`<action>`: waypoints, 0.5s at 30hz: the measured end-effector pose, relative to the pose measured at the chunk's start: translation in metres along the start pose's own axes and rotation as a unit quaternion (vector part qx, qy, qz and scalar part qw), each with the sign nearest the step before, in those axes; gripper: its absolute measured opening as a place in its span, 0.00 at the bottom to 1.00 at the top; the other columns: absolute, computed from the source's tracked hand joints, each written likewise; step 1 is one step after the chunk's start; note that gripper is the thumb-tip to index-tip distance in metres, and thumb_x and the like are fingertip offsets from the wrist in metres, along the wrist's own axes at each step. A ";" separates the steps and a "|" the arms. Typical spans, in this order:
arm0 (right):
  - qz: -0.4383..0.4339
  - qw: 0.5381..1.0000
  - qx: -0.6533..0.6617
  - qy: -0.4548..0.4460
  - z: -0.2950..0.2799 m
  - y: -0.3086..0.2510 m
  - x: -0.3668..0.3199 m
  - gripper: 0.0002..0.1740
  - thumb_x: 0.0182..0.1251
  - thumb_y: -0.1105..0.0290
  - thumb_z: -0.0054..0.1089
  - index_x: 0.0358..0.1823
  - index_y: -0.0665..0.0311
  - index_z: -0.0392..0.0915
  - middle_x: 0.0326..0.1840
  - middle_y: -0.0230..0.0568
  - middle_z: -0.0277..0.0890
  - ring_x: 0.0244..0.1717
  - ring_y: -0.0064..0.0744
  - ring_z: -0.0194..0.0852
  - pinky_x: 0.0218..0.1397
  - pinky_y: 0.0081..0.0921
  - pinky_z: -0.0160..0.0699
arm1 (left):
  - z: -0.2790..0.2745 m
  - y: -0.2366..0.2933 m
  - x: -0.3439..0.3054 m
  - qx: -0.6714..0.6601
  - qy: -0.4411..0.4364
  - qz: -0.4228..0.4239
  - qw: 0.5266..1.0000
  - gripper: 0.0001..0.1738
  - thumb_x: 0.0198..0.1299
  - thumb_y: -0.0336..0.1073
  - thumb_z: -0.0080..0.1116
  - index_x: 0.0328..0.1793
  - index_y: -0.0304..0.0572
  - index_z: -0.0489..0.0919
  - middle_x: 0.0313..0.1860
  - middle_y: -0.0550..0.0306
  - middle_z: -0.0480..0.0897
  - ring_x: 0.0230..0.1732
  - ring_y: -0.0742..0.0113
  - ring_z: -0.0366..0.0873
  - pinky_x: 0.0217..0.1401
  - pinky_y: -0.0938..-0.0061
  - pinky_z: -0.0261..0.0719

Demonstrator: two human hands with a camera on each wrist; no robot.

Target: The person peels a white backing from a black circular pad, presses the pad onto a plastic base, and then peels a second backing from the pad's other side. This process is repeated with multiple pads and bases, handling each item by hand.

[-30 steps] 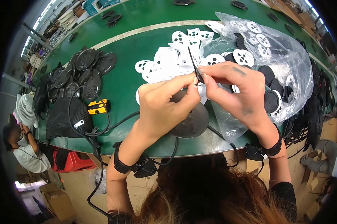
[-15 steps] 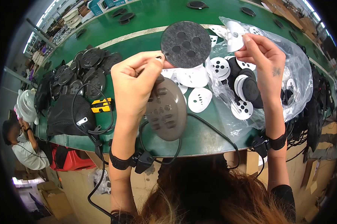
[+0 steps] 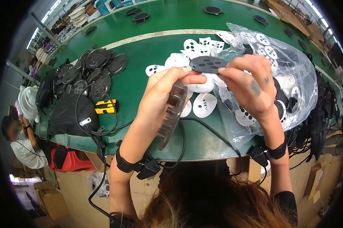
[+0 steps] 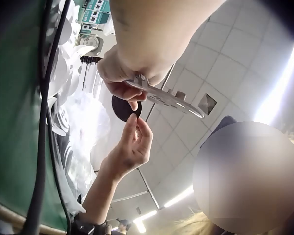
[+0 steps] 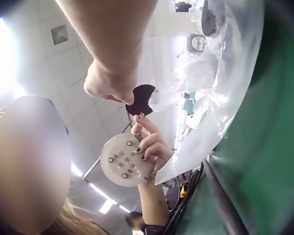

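A thin black disc with holes is pinched at its left edge by my left hand and at its right edge by my right hand. The same left hand also holds a translucent grey-brown round part, tilted nearly edge-on below the palm, its posts showing. In the right wrist view that part faces the camera, and the black disc spans the two hands' fingertips. The left wrist view shows the disc beside the grey part. White perforated sheets lie beneath the hands.
Dark round parts are piled at the left, near a black mesh pouch and a yellow-black object. A clear plastic bag with white and black discs lies at the right. Cables cross the table's near edge.
My right hand has let go of the white piece it held and come left to pinch the black disc. The disc has tilted flatter, and the grey part has turned nearly edge-on.
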State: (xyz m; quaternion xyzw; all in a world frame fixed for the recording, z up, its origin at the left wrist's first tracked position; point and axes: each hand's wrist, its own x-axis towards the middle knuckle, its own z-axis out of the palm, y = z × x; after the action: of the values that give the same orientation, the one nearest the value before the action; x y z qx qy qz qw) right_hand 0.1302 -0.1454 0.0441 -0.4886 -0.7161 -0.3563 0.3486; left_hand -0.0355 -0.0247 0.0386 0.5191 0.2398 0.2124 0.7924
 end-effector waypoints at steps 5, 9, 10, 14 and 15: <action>0.228 0.961 0.154 0.037 -0.001 0.002 -0.002 0.09 0.50 0.75 0.64 0.34 0.66 0.77 0.30 0.35 0.76 0.32 0.26 0.72 0.38 0.21 0.70 | 0.004 -0.004 0.008 0.095 0.024 0.121 0.988 0.20 0.63 0.42 0.46 0.47 0.27 0.75 0.41 0.46 0.81 0.11 0.78 0.68 0.11 0.86 0.63; 0.448 0.827 0.336 0.039 -0.001 -0.002 -0.001 0.10 0.53 0.73 0.64 0.35 0.71 0.76 0.31 0.38 0.77 0.33 0.22 0.73 0.41 0.19 0.72 | 0.003 -0.014 0.011 0.059 -0.028 0.133 0.989 0.17 0.63 0.37 0.47 0.48 0.30 0.78 0.42 0.56 0.80 0.40 0.77 0.74 0.44 0.85 0.68; 0.485 0.802 0.348 0.040 0.001 -0.001 -0.002 0.14 0.51 0.71 0.67 0.36 0.71 0.76 0.32 0.40 0.77 0.34 0.25 0.74 0.42 0.20 0.72 | 0.004 -0.012 0.010 0.059 -0.029 0.133 0.989 0.17 0.63 0.37 0.47 0.48 0.30 0.78 0.42 0.56 0.80 0.40 0.77 0.74 0.44 0.85 0.68; 0.323 0.935 0.149 -0.014 0.007 0.000 -0.003 0.25 0.42 0.65 0.73 0.40 0.71 0.73 0.35 0.42 0.75 0.37 0.32 0.74 0.43 0.24 0.73 | 0.003 -0.002 0.002 0.047 -0.047 0.050 0.997 0.18 0.63 0.38 0.47 0.52 0.32 0.77 0.43 0.57 0.80 0.41 0.78 0.74 0.44 0.85 0.69; 0.312 0.944 0.103 -0.027 0.008 -0.003 -0.002 0.29 0.39 0.65 0.75 0.43 0.70 0.72 0.38 0.42 0.74 0.39 0.32 0.74 0.45 0.25 0.73 | 0.003 -0.001 0.001 0.046 -0.047 -0.002 0.998 0.18 0.63 0.38 0.46 0.53 0.32 0.76 0.43 0.57 0.80 0.42 0.78 0.74 0.44 0.84 0.69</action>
State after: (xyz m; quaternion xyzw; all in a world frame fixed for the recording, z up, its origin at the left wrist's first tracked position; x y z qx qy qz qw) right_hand 0.1264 -0.1408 0.0376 -0.6584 -0.5700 -0.1402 0.4711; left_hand -0.0330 -0.0267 0.0384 0.5639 0.2128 0.1752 0.7785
